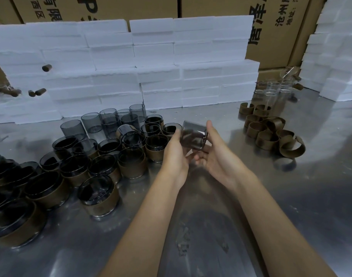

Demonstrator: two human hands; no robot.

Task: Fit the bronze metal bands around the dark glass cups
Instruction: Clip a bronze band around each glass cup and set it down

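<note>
Head view: a worker at a steel table point(241, 196) holds one unbanded dark glass cup point(194, 136) tilted between both hands, above the bare metal. To do this step well, by the look of it, the cup should be steadied in one hand while the other fetches a band, which is then slid squarely on so it seats low, as on the finished cups point(99, 196) off to the left of the left hand point(176, 154). That hand curls around the cup's near-left side, fingers wrapped under it. The right hand point(215, 154) cups it from the right, thumb up along the rim and fingers bent beneath; neither hand is spread flat. Loose bronze bands point(271, 134) lie well to the right of the right hand, none yet picked up.
</note>
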